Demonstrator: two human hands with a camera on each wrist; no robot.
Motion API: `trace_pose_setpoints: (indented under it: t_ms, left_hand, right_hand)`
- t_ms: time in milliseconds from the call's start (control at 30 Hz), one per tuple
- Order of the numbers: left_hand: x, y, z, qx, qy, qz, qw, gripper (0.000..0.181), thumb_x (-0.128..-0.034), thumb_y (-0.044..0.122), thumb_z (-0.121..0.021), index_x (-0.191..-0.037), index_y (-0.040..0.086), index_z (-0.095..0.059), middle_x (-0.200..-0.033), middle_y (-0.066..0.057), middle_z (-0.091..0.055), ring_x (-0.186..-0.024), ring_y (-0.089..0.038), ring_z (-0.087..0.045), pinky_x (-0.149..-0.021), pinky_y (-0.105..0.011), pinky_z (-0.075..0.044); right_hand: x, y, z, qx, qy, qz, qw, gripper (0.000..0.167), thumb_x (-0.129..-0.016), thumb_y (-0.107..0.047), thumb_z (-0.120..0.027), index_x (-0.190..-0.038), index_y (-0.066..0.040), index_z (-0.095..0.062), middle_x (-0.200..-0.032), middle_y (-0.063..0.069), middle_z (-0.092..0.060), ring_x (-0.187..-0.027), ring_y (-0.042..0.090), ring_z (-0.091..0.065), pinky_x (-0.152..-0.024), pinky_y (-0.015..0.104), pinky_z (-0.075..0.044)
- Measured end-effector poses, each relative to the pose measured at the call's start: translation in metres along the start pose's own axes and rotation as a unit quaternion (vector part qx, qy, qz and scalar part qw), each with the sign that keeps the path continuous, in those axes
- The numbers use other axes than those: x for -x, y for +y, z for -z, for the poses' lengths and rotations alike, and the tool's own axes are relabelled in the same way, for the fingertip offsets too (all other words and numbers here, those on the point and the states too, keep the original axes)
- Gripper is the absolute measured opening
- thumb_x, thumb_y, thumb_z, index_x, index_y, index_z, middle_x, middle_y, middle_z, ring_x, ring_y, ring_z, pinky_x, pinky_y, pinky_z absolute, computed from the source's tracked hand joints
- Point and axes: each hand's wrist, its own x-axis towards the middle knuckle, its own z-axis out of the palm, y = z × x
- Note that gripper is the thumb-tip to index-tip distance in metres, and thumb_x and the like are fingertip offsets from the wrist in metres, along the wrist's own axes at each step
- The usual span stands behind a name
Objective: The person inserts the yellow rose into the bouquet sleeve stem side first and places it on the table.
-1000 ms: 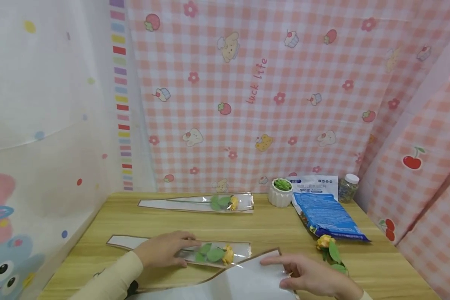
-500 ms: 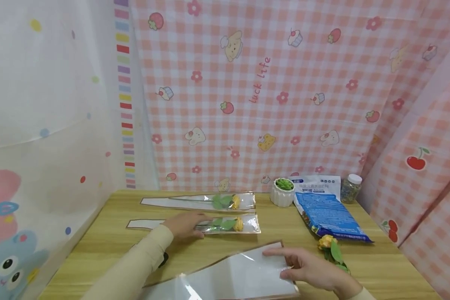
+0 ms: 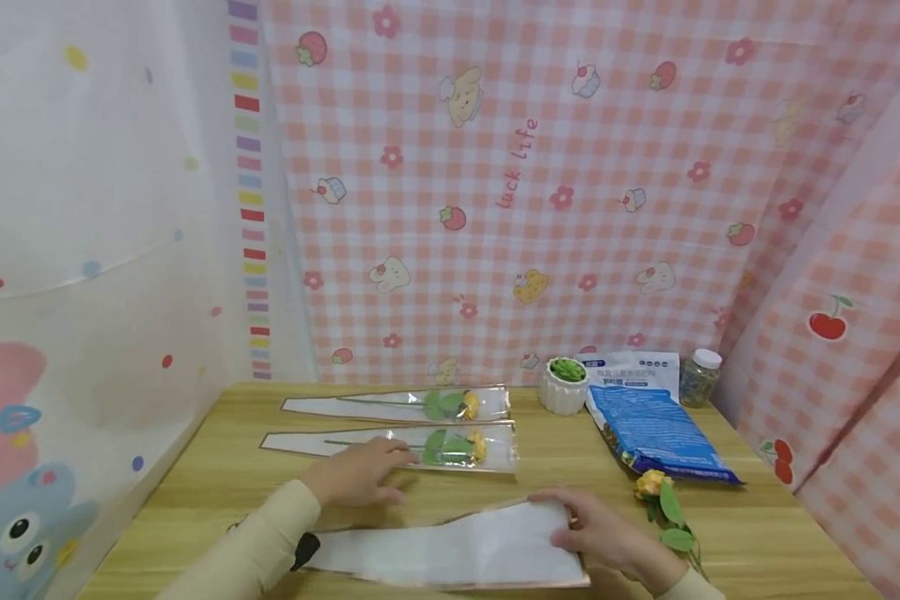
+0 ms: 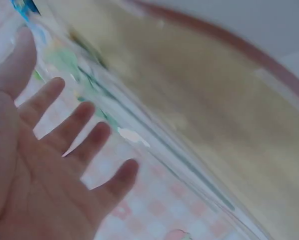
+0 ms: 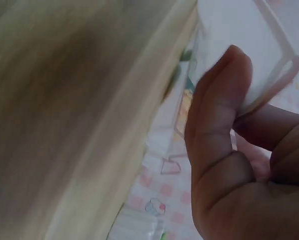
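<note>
My right hand (image 3: 603, 533) pinches the right edge of a white flower sleeve (image 3: 450, 552) with a brown border, at the table's front. In the right wrist view, the sleeve's corner (image 5: 269, 92) sits between thumb and finger. My left hand (image 3: 360, 473), fingers spread and holding nothing in the left wrist view, is just in front of a sleeved yellow flower (image 3: 477, 446). Behind that one lies another sleeved yellow flower (image 3: 468, 406), parallel to it. A loose yellow flower (image 3: 651, 483) with green leaves lies right of my right hand.
At the back right stand a white pot (image 3: 563, 392) with a green plant, a blue and white bag (image 3: 656, 425) and a lidded jar (image 3: 699, 379). A black object (image 3: 307, 552) shows beside my left sleeve. Patterned cloths hang around the wooden table (image 3: 217, 500).
My left hand has pushed the nearer sleeved flower back beside the other one, let go and drawn back a little. The white sleeve in my right hand has turned straighter across the table.
</note>
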Motion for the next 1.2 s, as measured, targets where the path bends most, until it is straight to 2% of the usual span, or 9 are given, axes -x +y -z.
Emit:
trace_pose_setpoints:
  t_ms: [133,267,367,500,633,767,867,967,1200]
  left_hand:
    - [0.017,0.032,-0.007,0.022,-0.017,0.004,0.9996,0.087,-0.0849,0.059,-0.069,-0.155,0.016,-0.041,-0.153,-0.01,-0.046,-0.137,-0.03,-0.047,-0.109,-0.047,-0.043]
    - [0.013,0.062,-0.02,0.025,0.021,-0.034,0.9989,0.118,-0.0689,0.062,-0.076,-0.159,0.006,-0.025,-0.156,-0.014,-0.041,-0.14,-0.029,-0.044,-0.112,-0.042,-0.04]
    - [0.005,0.081,-0.03,0.029,0.047,-0.057,0.9968,0.134,-0.0598,0.061,-0.083,-0.16,0.003,-0.015,-0.156,-0.017,-0.041,-0.14,-0.03,-0.044,-0.112,-0.043,-0.04]
    - [0.002,0.097,-0.04,0.061,0.038,-0.032,0.9969,0.137,-0.0602,0.056,-0.091,-0.161,0.012,-0.011,-0.154,-0.013,-0.044,-0.136,-0.027,-0.048,-0.099,-0.055,-0.049]
    - [0.004,0.098,-0.041,0.122,0.027,0.004,0.9921,0.124,-0.0655,0.035,-0.095,-0.159,0.014,-0.016,-0.147,-0.01,-0.048,-0.126,-0.02,-0.053,-0.094,-0.05,-0.052]
    - [0.003,0.092,-0.038,0.139,0.034,0.001,0.9897,0.112,-0.0696,0.023,-0.091,-0.156,0.008,-0.02,-0.143,-0.013,-0.046,-0.124,-0.02,-0.051,-0.103,-0.035,-0.048]
    - [0.003,0.086,-0.036,0.131,0.035,-0.007,0.9907,0.111,-0.0736,0.021,-0.088,-0.157,0.01,-0.016,-0.147,-0.015,-0.041,-0.132,-0.025,-0.046,-0.109,-0.037,-0.043]
    - [0.004,0.084,-0.036,0.114,0.04,-0.015,0.9926,0.109,-0.0769,0.022,-0.086,-0.157,0.011,-0.014,-0.15,-0.015,-0.039,-0.136,-0.026,-0.044,-0.111,-0.038,-0.041]
    - [0.009,0.085,-0.038,0.105,0.047,-0.016,0.9932,0.104,-0.0787,0.022,-0.085,-0.155,0.006,-0.016,-0.15,-0.017,-0.038,-0.137,-0.027,-0.042,-0.112,-0.039,-0.04]
  right_hand:
    - [-0.008,-0.003,-0.013,-0.038,0.029,0.007,0.9988,0.074,-0.089,0.008,-0.07,-0.153,0.0,-0.034,-0.101,0.015,-0.068,-0.083,0.024,-0.063,-0.069,0.034,-0.054]
    - [-0.016,-0.01,-0.028,-0.067,0.071,0.026,0.9948,0.081,-0.087,0.008,-0.072,-0.154,-0.002,-0.026,-0.087,0.012,-0.069,-0.072,0.019,-0.065,-0.061,0.029,-0.053]
    - [-0.022,-0.017,-0.039,-0.101,0.089,0.045,0.9899,0.074,-0.088,0.009,-0.07,-0.145,0.003,-0.023,-0.084,0.017,-0.07,-0.067,0.017,-0.066,-0.057,0.026,-0.053]
    - [-0.027,-0.027,-0.051,-0.12,0.113,0.057,0.9846,0.053,-0.091,0.007,-0.068,-0.122,0.002,-0.026,-0.083,0.02,-0.071,-0.062,0.013,-0.065,-0.054,0.024,-0.051]
    - [-0.028,-0.033,-0.056,-0.106,0.137,0.065,0.9828,0.036,-0.097,0.004,-0.062,-0.109,-0.002,-0.028,-0.079,0.017,-0.069,-0.057,0.01,-0.059,-0.049,0.021,-0.045]
    - [-0.026,-0.033,-0.058,-0.064,0.165,0.081,0.9808,0.018,-0.1,0.004,-0.056,-0.103,-0.002,-0.039,-0.083,0.014,-0.066,-0.056,0.008,-0.054,-0.046,0.019,-0.043]
    - [-0.025,-0.032,-0.058,-0.05,0.181,0.081,0.9789,0.01,-0.098,0.004,-0.059,-0.102,-0.001,-0.05,-0.088,0.013,-0.065,-0.057,0.008,-0.053,-0.046,0.02,-0.045]
    - [-0.025,-0.031,-0.059,-0.054,0.193,0.08,0.9764,0.013,-0.096,0.003,-0.064,-0.107,0.001,-0.058,-0.088,0.013,-0.066,-0.059,0.009,-0.056,-0.046,0.023,-0.048]
    - [-0.026,-0.034,-0.063,-0.013,0.247,0.105,0.9632,0.02,-0.085,-0.001,-0.078,-0.103,-0.002,-0.068,-0.073,0.005,-0.066,-0.056,0.004,-0.053,-0.047,0.022,-0.045]
